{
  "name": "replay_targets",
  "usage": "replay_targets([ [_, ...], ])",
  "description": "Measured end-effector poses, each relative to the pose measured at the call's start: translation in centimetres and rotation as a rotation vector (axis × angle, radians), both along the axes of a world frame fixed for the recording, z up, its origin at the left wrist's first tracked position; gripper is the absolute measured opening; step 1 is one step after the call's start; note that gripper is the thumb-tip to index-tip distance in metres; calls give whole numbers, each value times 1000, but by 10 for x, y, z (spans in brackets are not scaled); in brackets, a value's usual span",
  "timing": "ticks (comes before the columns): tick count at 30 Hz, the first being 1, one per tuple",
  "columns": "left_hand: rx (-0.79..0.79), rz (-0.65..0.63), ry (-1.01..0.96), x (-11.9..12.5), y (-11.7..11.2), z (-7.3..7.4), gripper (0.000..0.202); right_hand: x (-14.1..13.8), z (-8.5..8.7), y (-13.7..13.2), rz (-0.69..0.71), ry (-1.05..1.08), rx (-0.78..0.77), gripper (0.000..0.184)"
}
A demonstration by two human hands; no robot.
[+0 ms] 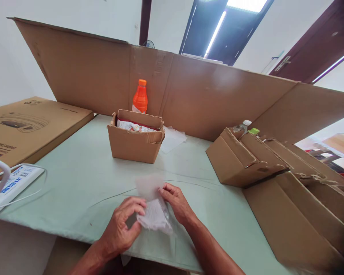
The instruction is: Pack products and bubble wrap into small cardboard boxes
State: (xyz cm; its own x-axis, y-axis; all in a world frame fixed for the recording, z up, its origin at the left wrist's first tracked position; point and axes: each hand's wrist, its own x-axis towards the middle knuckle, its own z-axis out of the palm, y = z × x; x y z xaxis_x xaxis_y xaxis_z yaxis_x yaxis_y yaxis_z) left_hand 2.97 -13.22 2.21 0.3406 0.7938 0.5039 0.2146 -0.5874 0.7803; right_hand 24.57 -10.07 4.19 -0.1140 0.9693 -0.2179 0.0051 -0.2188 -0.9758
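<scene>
A crumpled, whitish clear plastic bag (pixel 155 215) lies low over the front of the table, between my two hands. My left hand (pixel 122 223) is curled at its left edge, with the thumb and fingertips closing on the plastic. With thumb and fingers pinched, my right hand (pixel 176 200) grips the upper right side of the bag. A pale translucent flap (pixel 149 187), smeared by motion, rises above it; whether it is part of the bag I cannot tell. What the bag contains, if anything, does not show clearly.
A small open carton (pixel 133 143) holding printed packets stands ahead, with an orange bottle (pixel 140 97) behind it. Several cardboard bins (pixel 232 164) line the right. On the left are a flat carton (pixel 40 126) and a white power strip (pixel 20 185). Tall cardboard (pixel 203 95) walls the back.
</scene>
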Motion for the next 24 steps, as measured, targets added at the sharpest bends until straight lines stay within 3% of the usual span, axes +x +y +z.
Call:
replay_targets([
  [3, -27, -150, 29, -2, -5, -2, 28, 22, -1, 6, -219, -90, 26, 32],
  [5, -42, -188, 40, -4, -9, -5, 30, 37, 4, 0, -371, -205, 124, 39],
  [7, -58, -208, 50, -6, -13, -8, 30, 44, 12, -13, -397, -345, 273, 36],
  [10, -56, -221, 131, -10, -17, -8, 32, 35, 16, -32, -85, -508, 448, 27],
  [12, 7, -208, 244, -10, -19, -8, 42, 22, 11, -38, 204, -623, 504, 24],
  [14, 112, -208, 368, -9, -21, -12, 49, 10, 1, -37, 368, -763, 536, 22],
  [18, 282, -300, 336, -6, -24, -33, 38, 5, -14, -33, 397, -894, 575, 21],
  [21, 247, -300, 278, -7, -22, -52, 34, 14, -15, -33, 403, -903, 613, 21],
  [24, 218, -316, 295, -10, -15, -68, 29, 29, -6, -18, 313, -886, 675, 20],
])
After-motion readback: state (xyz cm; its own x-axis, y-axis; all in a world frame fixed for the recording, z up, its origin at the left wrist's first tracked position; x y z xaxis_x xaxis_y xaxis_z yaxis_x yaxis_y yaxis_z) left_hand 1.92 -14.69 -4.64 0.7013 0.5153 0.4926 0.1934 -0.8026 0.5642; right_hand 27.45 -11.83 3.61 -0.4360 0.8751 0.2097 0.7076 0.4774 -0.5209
